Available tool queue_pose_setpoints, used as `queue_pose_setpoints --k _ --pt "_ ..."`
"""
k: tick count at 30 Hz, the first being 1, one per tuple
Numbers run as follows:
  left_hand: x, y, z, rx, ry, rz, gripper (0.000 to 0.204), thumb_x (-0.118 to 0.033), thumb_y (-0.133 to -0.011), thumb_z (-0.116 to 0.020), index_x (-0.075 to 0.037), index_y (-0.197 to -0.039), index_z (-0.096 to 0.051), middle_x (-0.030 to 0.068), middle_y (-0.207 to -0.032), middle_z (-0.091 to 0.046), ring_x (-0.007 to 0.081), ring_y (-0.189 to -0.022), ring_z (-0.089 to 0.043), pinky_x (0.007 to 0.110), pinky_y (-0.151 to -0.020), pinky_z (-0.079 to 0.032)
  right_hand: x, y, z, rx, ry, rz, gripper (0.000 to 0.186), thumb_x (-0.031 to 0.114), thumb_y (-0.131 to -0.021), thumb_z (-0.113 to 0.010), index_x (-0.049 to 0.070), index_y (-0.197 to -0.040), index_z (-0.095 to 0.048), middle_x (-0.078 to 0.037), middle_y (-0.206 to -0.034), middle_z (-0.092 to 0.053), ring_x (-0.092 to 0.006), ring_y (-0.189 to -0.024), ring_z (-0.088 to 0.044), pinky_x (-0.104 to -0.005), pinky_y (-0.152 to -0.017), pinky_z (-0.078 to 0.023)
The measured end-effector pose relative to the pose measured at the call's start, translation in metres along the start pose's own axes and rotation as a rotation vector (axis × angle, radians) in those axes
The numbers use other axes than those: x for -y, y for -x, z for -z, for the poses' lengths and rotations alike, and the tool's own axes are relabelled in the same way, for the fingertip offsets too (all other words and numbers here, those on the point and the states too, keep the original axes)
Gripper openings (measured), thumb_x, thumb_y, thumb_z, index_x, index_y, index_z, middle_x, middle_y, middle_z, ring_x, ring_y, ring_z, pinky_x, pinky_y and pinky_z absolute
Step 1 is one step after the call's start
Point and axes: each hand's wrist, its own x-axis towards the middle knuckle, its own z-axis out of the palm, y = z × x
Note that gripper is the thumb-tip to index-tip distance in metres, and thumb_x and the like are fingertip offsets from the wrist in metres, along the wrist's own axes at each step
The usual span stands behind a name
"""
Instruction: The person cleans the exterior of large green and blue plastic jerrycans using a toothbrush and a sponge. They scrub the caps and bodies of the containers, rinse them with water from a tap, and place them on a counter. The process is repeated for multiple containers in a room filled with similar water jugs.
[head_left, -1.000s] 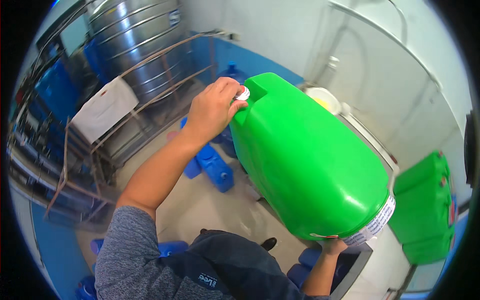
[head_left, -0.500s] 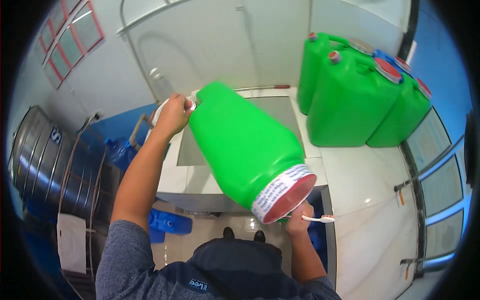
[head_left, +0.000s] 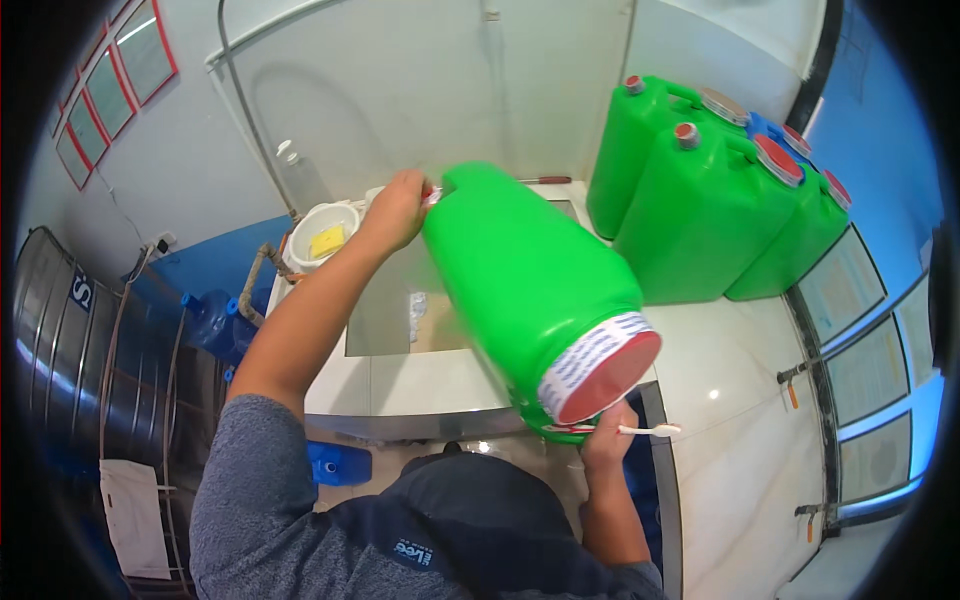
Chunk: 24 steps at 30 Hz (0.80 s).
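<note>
A large green water jug (head_left: 535, 265) is held tilted in front of me. Its wide red lid (head_left: 610, 378), wrapped with a white printed band, faces me at the lower right. My left hand (head_left: 398, 208) is closed at the jug's far upper corner, around its small red-capped spout. Below the lid, my right hand (head_left: 608, 440) is closed on a white toothbrush (head_left: 650, 430), whose head sticks out to the right. That hand also seems to support the jug's underside from beneath the lid; its fingers are partly hidden.
Beneath the jug is a sunken basin (head_left: 385, 325) in a white tiled counter (head_left: 715, 350). A white bowl (head_left: 298, 240) with a yellow sponge (head_left: 327, 241) and a pump bottle (head_left: 303, 178) stand at left. Several green jugs (head_left: 680, 215) crowd the back right. A steel tank (head_left: 85, 370) is far left.
The green jug has shifted right, with both hands still on it. My left arm has moved right too, and the bowl with the yellow sponge now shows. The view has turned slightly.
</note>
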Motion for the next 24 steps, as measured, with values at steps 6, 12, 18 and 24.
queue_pose_setpoints --k 6,12,18,24 --pt "0.020 -0.001 0.003 0.000 0.184 -0.098 0.019 -0.016 -0.087 -0.074 -0.002 -0.098 -0.067 0.0163 -0.099 -0.068 0.0378 -0.093 -0.064 0.045 -0.081 -0.052 -0.001 -0.012 -0.002 -0.090 0.033 -0.070 0.049 0.032 -0.107 -0.039 -0.007 -0.099 -0.067 -0.008 -0.085 -0.068 -0.0134 -0.076 -0.058 -0.0308 -0.067 -0.045" --pt "0.032 -0.007 0.006 0.132 0.115 0.015 0.013 -0.013 -0.089 -0.070 -0.001 -0.092 -0.065 0.0161 -0.105 -0.066 0.0326 -0.103 -0.064 0.039 -0.085 -0.053 0.008 -0.017 -0.011 -0.030 0.107 -0.139 0.050 0.032 -0.107 -0.038 -0.007 -0.098 -0.067 -0.010 -0.084 -0.070 -0.0161 -0.077 -0.061 -0.0331 -0.068 -0.047" --pt "0.075 -0.005 -0.024 0.063 0.492 0.084 0.015 -0.015 -0.091 -0.064 0.000 -0.091 -0.064 0.0158 -0.105 -0.067 0.0312 -0.099 -0.065 0.039 -0.086 -0.052 0.022 -0.027 -0.023 0.091 0.227 -0.057 0.051 0.037 -0.105 -0.043 -0.005 -0.086 -0.066 -0.009 -0.076 -0.068 -0.0163 -0.068 -0.059 -0.0347 -0.062 -0.045" --pt "0.114 -0.017 -0.060 -0.008 0.957 0.863 0.015 -0.013 -0.099 -0.052 -0.002 -0.094 -0.061 0.0093 -0.101 -0.063 0.0231 -0.080 -0.063 0.038 -0.080 -0.052 0.028 -0.025 -0.039 0.077 0.210 -0.029 0.049 0.034 -0.104 -0.043 -0.005 -0.086 -0.065 -0.010 -0.074 -0.068 -0.0180 -0.068 -0.060 -0.0352 -0.062 -0.044"
